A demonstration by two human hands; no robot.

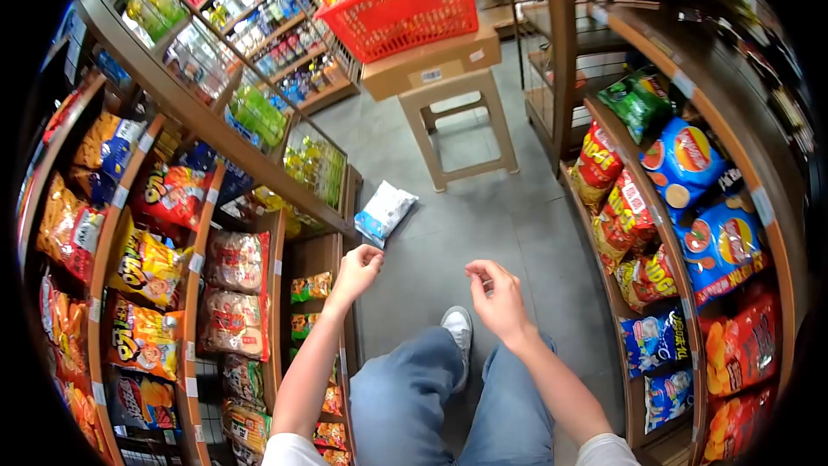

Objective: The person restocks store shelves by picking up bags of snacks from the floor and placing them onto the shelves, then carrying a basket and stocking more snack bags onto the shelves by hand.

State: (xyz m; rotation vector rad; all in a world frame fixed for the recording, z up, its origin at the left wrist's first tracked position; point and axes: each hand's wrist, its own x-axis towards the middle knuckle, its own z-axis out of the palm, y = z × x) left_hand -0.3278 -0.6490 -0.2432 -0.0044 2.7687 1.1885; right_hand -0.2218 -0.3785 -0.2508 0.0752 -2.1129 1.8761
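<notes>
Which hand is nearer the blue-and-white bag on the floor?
Left. The left hand is just below the bag in the picture; the right hand is farther off, to its lower right.

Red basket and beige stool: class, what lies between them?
A cardboard box: the head view shows the red basket on top, the beige stool underneath.

A red shopping basket (401, 15) heaped with packages sat on a cardboard box (397, 79) atop a beige stool (498, 125), as bottles (315, 171) lined nearby shelving (224, 127).
</notes>
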